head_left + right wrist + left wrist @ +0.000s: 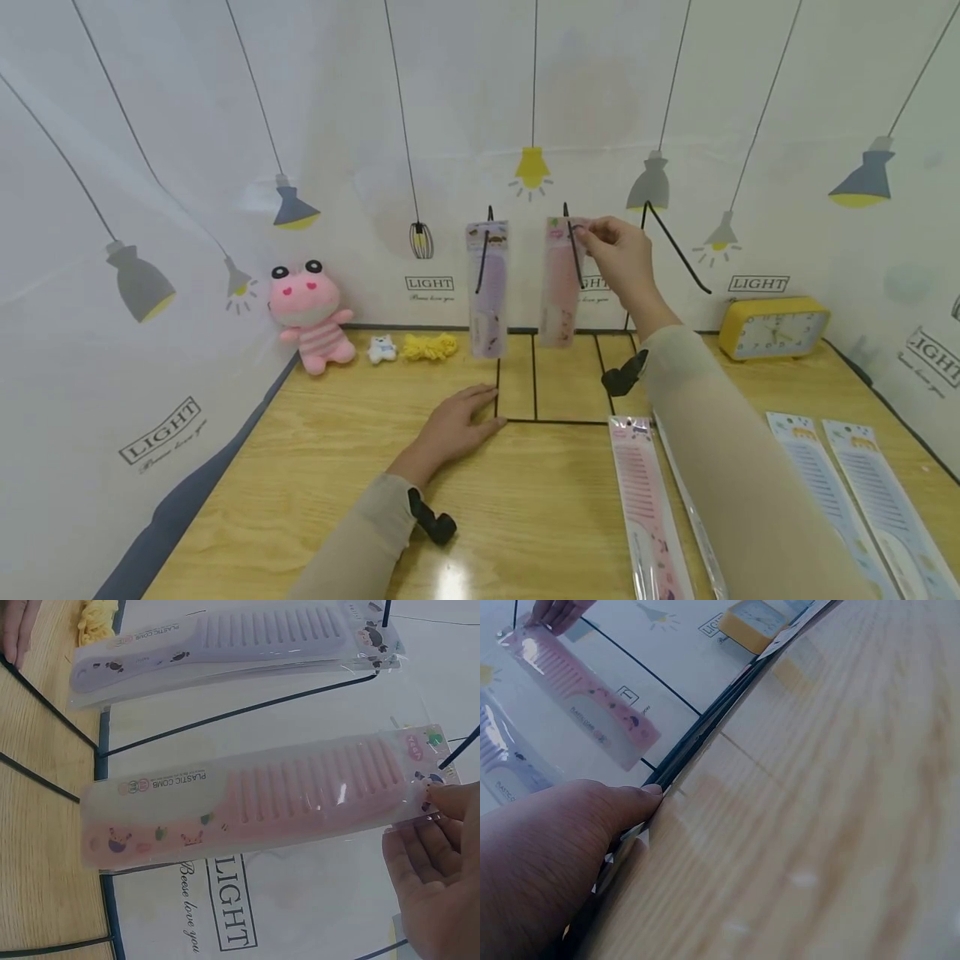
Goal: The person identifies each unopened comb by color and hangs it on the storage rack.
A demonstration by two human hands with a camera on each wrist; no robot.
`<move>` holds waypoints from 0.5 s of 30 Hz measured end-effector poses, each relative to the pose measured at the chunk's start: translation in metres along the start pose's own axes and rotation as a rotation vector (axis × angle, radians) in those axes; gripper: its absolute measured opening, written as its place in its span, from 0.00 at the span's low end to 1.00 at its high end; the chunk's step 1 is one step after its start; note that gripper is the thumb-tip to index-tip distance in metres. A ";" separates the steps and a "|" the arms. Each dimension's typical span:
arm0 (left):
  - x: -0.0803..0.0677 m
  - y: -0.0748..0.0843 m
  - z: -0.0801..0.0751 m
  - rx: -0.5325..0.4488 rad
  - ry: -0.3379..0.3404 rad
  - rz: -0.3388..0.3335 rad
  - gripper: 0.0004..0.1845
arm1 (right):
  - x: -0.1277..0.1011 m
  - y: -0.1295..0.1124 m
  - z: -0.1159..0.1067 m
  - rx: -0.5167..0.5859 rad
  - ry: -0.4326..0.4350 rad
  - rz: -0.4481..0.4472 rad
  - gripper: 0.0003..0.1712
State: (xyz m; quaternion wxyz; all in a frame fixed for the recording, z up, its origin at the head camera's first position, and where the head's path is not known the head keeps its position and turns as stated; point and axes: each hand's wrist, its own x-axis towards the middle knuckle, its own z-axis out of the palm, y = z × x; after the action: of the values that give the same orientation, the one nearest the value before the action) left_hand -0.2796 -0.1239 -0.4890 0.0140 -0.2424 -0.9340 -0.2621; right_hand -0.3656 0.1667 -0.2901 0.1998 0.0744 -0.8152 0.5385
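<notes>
A black wire rack [558,422] stands on the wooden table with hooks sticking out toward me. My right hand [622,254] pinches the top corner of a packaged pink comb [315,787], which hangs on the middle hook. To its left, a packaged purple comb [490,292] hangs on another hook. The right-hand hook [678,248] bears no comb. My left hand [453,429] rests on the table at the rack's front left corner, fingers extended. In the left wrist view, its thumb [641,799] lies against the dark base wire.
Another packaged pink comb [647,508] and two blue ones [813,475] lie at the right, partly behind my right sleeve. A yellow clock [776,329] stands at the back right. At the back left are a pink plush toy [311,317], a small white figure [382,348] and yellow yarn [429,347].
</notes>
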 end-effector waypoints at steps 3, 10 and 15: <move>0.001 0.000 0.000 -0.009 0.000 0.005 0.34 | -0.002 0.000 -0.001 -0.030 -0.002 0.003 0.25; 0.001 0.001 0.000 -0.026 0.001 0.012 0.34 | -0.014 0.006 -0.008 -0.015 0.029 0.047 0.32; 0.001 0.000 0.000 -0.021 0.000 0.011 0.34 | -0.024 0.010 -0.013 -0.008 0.015 0.077 0.35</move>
State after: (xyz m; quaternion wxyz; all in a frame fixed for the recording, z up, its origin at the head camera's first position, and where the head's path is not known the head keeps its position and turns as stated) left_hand -0.2809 -0.1234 -0.4889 0.0128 -0.2476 -0.9298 -0.2720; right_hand -0.3440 0.1800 -0.3037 0.1855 0.0383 -0.8181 0.5430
